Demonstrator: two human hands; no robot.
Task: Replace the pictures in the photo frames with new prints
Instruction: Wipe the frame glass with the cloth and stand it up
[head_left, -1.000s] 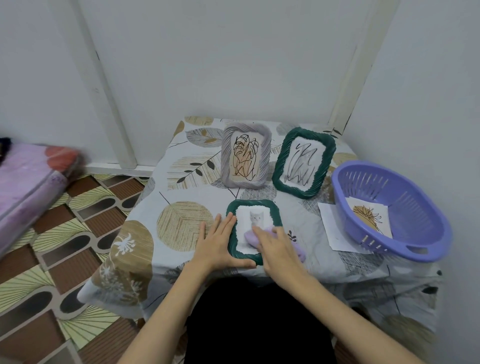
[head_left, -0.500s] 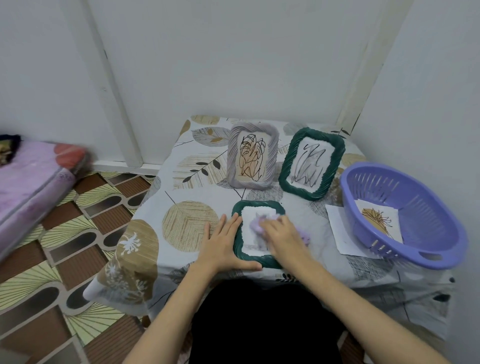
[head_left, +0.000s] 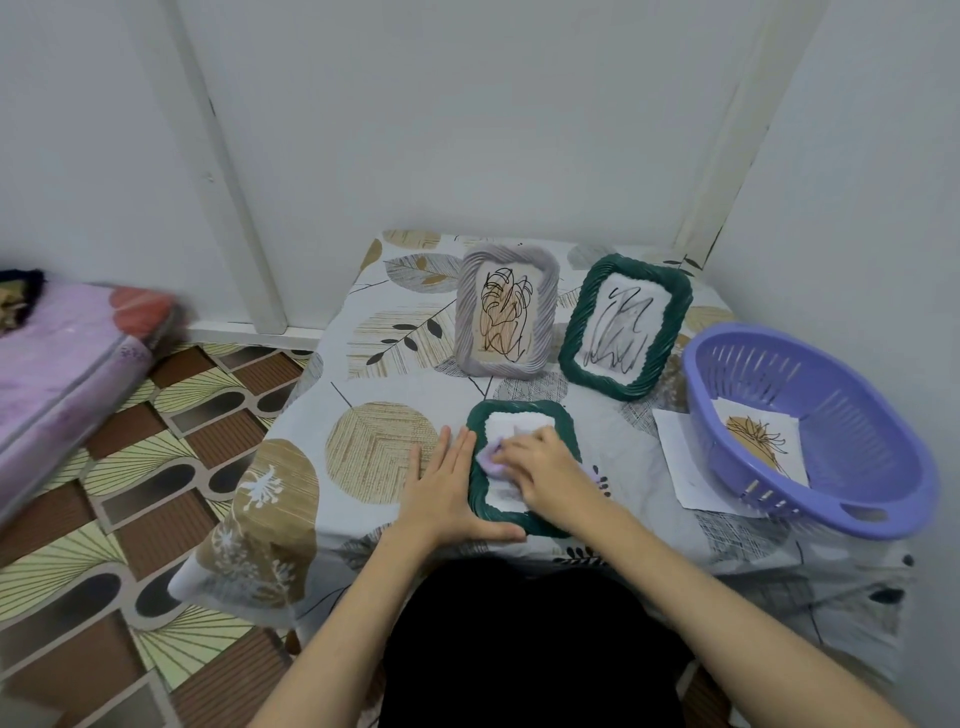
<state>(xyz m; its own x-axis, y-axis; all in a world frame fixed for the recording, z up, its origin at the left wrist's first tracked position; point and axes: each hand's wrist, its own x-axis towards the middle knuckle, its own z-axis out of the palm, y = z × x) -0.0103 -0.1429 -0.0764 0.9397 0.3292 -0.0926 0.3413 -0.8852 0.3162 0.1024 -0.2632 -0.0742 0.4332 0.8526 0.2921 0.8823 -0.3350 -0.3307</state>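
Observation:
A dark green frame (head_left: 519, 410) lies flat at the table's near edge with a white print inside. My left hand (head_left: 447, 483) rests flat against its left side, thumb along its bottom edge. Over the glass, my right hand (head_left: 545, 467) grips a lilac cloth (head_left: 491, 460) and presses it down, hiding most of the print. Behind stand a grey frame (head_left: 467, 312) and a second green frame (head_left: 574, 338), both upright with scribble-like drawings. A print with a brown and black drawing (head_left: 763, 441) lies in the purple basket (head_left: 831, 499).
The table (head_left: 384, 452) has a leaf-pattern cloth and sits in a corner between white walls. A white sheet (head_left: 680, 457) lies partly under the basket at the right. A pink mattress (head_left: 62, 364) lies on the patterned floor to the left.
My right hand has slid the lilac cloth from the frame's lower right up and left across the glass, covering the cat picture. My left hand has stayed beside the frame.

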